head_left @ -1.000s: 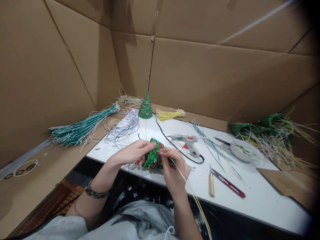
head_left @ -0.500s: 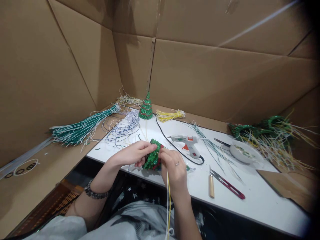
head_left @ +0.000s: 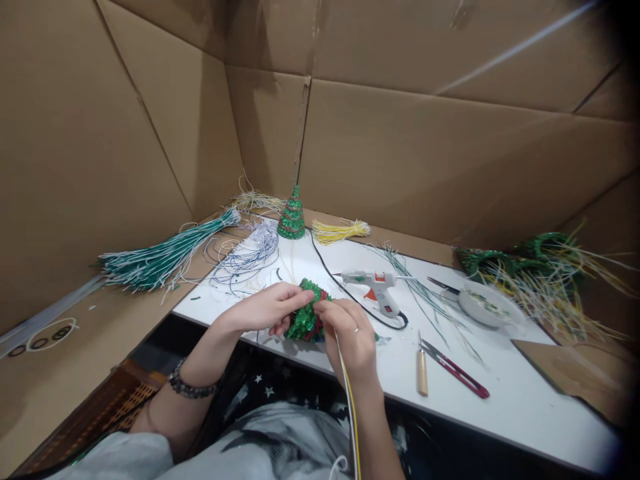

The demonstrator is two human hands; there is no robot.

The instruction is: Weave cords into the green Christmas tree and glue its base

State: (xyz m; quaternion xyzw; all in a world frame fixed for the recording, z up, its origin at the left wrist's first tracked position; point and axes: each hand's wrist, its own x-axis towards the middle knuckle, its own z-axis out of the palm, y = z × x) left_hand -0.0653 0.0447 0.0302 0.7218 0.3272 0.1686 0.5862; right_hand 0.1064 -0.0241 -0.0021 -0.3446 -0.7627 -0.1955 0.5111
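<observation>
The sequin cone (head_left: 306, 319) is glittery green with red patches; its trailing cord (head_left: 351, 407) is yellow and white. The glue gun (head_left: 376, 283) is white with orange trigger, on a white table (head_left: 505, 407).

The yellow strand (head_left: 350, 400) has swung from trailing rightward to hanging seemingly straight below the right hand (head_left: 350, 337).

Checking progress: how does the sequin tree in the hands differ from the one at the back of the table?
The held tree lies tilted between the left hand and right hand; the back tree stands upright, untouched. The held tree shows red patches; the back tree looks almost all green. Both are green sequin cones.
</observation>
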